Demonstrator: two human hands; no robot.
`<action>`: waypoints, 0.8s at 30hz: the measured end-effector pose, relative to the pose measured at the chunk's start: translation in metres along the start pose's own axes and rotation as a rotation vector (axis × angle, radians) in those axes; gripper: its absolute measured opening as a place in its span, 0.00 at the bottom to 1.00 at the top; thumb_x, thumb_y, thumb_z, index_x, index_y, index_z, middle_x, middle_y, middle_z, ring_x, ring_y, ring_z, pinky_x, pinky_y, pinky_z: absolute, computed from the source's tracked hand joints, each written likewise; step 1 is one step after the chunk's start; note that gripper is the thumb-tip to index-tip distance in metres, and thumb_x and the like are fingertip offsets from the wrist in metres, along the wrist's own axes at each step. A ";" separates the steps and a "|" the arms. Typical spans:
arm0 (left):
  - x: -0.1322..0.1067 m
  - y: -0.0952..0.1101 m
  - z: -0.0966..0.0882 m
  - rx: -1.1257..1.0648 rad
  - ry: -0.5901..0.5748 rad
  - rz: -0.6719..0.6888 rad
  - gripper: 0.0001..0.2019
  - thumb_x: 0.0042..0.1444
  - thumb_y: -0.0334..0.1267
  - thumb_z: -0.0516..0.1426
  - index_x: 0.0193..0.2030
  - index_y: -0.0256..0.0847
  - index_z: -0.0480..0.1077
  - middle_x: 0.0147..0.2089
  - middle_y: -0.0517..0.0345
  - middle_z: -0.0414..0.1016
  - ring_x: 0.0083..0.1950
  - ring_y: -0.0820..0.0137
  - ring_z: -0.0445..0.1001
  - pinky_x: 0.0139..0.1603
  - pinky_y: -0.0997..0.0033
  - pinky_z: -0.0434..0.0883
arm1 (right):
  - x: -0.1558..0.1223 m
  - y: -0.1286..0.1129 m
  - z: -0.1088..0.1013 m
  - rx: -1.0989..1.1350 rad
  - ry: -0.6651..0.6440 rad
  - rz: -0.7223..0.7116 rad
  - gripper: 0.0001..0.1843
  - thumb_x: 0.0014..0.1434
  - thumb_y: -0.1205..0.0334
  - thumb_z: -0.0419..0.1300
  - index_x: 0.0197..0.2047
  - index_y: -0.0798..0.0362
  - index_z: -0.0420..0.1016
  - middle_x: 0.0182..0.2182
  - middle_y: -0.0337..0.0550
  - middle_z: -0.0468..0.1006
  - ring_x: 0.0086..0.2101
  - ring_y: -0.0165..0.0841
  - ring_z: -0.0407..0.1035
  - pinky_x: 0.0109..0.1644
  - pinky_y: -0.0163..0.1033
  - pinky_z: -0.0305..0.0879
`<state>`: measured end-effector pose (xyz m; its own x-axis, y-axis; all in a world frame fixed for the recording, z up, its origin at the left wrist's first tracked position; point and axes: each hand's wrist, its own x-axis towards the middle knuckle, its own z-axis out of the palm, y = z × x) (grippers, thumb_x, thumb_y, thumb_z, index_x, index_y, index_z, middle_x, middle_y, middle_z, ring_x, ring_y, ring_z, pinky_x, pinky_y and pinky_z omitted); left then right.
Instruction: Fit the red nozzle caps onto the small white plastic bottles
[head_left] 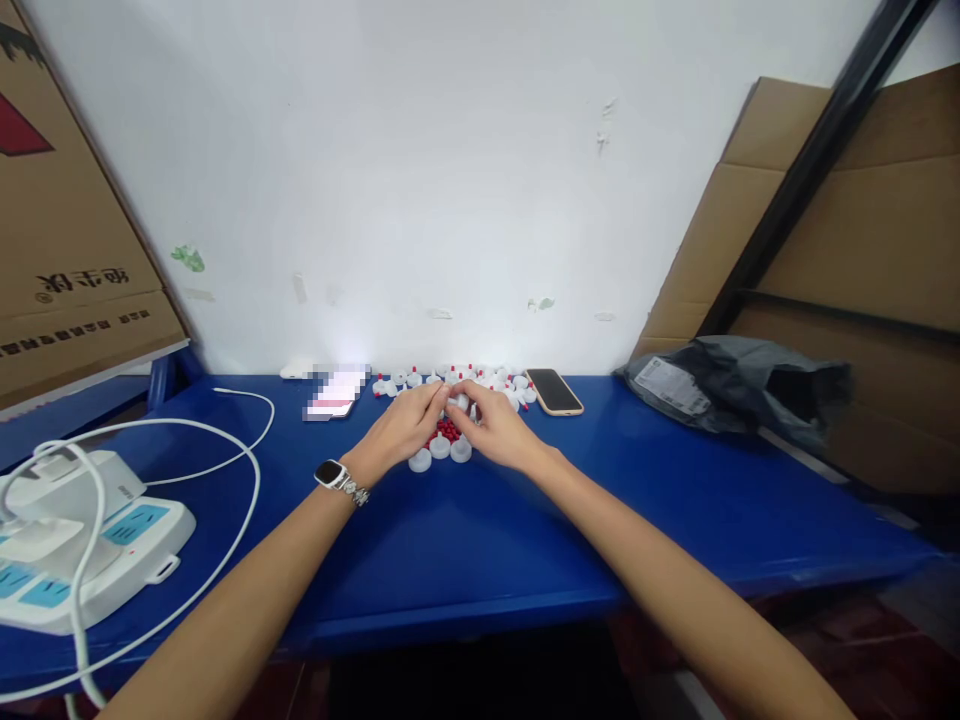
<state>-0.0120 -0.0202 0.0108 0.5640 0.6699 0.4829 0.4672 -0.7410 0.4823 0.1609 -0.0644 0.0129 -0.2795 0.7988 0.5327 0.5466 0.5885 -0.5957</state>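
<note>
My left hand (409, 422) is closed, its fingertips pinched together and meeting my right hand's; whatever they may hold is hidden. My right hand (496, 427) curls round a white plastic nozzle cap (460, 402), partly covered by the fingers. Just below the hands lies a small heap of red tips (448, 430). In front of it, several white nozzle caps (439, 449) stand on the blue table (465, 540). Behind the hands, many more white caps with red tips (495, 379) are spread along the wall.
A dark-screened phone (555, 392) lies right of the caps, and a lit phone (339, 391) lies left. A grey plastic bag (739, 390) sits at the right. A white power strip (142, 545) with looping cables takes up the left. Cardboard (75, 220) leans on the left side.
</note>
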 end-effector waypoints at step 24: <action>0.008 0.019 0.022 -0.147 0.183 -0.049 0.22 0.67 0.50 0.41 0.23 0.42 0.51 0.21 0.63 0.54 0.24 0.73 0.54 0.27 0.69 0.54 | 0.020 -0.001 0.004 0.301 0.093 0.380 0.21 0.62 0.54 0.44 0.19 0.49 0.54 0.14 0.34 0.56 0.18 0.28 0.53 0.23 0.35 0.50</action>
<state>0.0166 -0.0301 0.0077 0.4040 0.7124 0.5738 0.3795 -0.7013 0.6034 0.1513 -0.0490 0.0215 -0.0249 0.9575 0.2873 0.3399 0.2784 -0.8983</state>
